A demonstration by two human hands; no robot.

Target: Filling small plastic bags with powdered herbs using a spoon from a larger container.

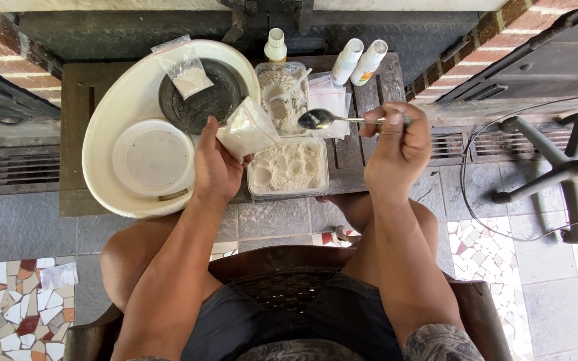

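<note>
Pinching the small bag [249,128] in my left hand [215,167] above the powder tub [287,167], my right hand [396,150] clamps the spoon [322,119] at its 3 o'clock, seemingly empty; a wobble could spill powder onto the counter [352,157].

Small clear zip bag [247,128], part full of white powder, tilted, mouth up-right, pinched in left hand [214,164] fingers. Metal spoon [342,119], bowl looks empty, lies level, handle gripped in right hand [396,144], bowl pointing left toward bag, just right of bag mouth, not touching.
</note>
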